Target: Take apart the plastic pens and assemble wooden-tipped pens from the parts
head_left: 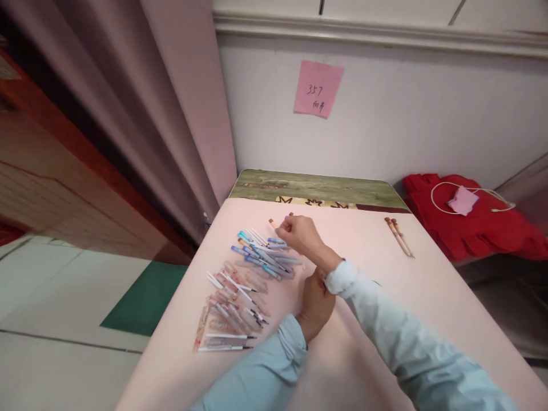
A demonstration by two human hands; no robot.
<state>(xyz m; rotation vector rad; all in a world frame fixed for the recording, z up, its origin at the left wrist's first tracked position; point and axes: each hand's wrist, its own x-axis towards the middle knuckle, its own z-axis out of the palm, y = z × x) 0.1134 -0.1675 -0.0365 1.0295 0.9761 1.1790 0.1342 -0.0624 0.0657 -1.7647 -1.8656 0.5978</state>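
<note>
At the upper left of the frame hangs a curtain [175, 103]; below it, at lower left, a green mat [148, 299] lies on the floor. The bench [359, 240] fills the centre. On its left part lies a loose heap of clear tubes [231, 311] with pink markings, mixed with white, dark-tipped refills [226, 336]. Above, near centre, is a pile of pens [268, 260] with blue and orange ends, several overlapping. At the pile's upper edge, an orange piece [272, 223] with a brown end sits at the fingertips of the right hand [303, 234]. The right grip is drawn together; whether it grasps the piece cannot be told. The left hand [319, 307] is beneath the right wrist, its fingers hidden; its grip cannot be determined. Above, a pink note [319, 88] is fixed to the wall. Right of centre, two brown-topped pens [401, 235] lie side by side, points toward lower right. Farther right, a red cloth [479, 228] bears a white cable [432, 197] and pink paper [463, 201].
</note>
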